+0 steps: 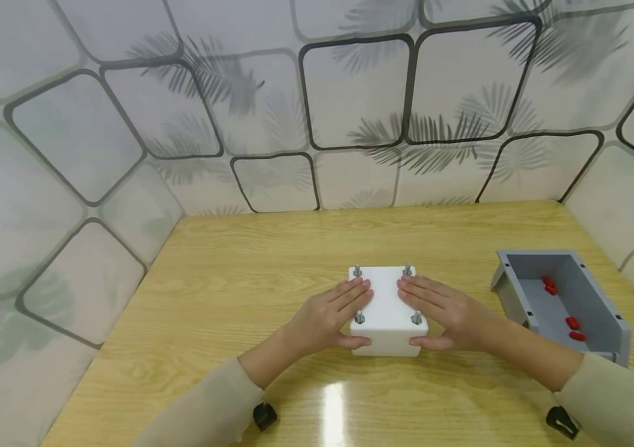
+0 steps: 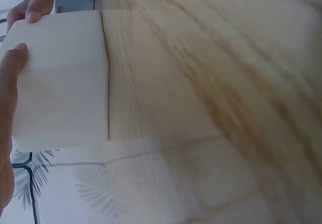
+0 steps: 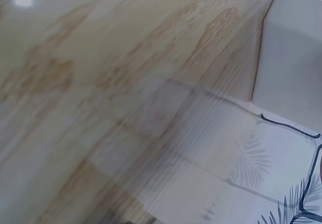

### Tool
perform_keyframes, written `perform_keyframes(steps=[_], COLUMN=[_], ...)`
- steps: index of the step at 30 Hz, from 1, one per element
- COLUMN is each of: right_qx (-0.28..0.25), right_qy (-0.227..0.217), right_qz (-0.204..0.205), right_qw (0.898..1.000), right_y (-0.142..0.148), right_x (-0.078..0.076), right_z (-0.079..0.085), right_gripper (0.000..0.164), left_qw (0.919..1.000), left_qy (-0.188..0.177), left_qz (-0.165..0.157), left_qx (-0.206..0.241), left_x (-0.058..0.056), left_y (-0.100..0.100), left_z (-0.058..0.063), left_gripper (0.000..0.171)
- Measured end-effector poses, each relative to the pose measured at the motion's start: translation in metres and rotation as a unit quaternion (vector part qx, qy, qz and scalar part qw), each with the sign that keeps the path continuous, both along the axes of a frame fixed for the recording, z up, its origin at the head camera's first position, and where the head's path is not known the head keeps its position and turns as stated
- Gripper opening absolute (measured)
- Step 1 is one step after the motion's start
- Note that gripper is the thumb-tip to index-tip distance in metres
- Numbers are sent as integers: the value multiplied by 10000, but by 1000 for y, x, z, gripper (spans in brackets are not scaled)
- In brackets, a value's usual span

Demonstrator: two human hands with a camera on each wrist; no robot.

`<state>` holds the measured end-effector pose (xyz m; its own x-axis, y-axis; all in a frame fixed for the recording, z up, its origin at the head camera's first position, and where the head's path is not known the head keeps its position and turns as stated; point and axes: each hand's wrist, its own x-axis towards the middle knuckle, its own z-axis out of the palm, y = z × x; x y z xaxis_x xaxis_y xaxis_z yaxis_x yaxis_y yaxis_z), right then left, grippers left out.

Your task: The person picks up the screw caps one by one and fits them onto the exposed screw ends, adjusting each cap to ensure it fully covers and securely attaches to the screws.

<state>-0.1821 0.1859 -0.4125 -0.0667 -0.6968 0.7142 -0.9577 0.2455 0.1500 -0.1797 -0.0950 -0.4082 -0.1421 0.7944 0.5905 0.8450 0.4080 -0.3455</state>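
There are no words or numbers to read here. The white box shows none, and neither does the gray bin or the wood table. The wall has only leaves and lines (pictures, not letters).

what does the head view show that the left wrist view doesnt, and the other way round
Only the head view: the white, smooth-faced box's top with four silver metal bolts, four small red pieces in the grey plastic bin, and two beige sleeves.

Only the left wrist view: the box's left side face, turned away from the head camera.

Both: the box's front face, parts of the left hand and right hand, some of the bin, the yellowish wood-grain table and the leaf-patterned wall covering.
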Motion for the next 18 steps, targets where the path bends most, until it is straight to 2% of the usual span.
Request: perform_keyframes(steps=[4,11,18], right_qx=[82,289,215], right_qy=[-46,-406,-482], right_qz=[-80,-278,-225], right_qw=[9999,9984,9984], right_y=[-2,-2,3], right_x=[1,7,13], right_z=[1,4,6], right_gripper=[69,70,67], left_qw=[10000,10000,9999], left_qy=[-53,-82,-69], left_qz=[12,-15,-101], left_qx=[11,43,92], left_x=[0,-1,-3], left_y=[-1,-2,1], left_z=[-1,0,1], left_gripper=[79,78,78])
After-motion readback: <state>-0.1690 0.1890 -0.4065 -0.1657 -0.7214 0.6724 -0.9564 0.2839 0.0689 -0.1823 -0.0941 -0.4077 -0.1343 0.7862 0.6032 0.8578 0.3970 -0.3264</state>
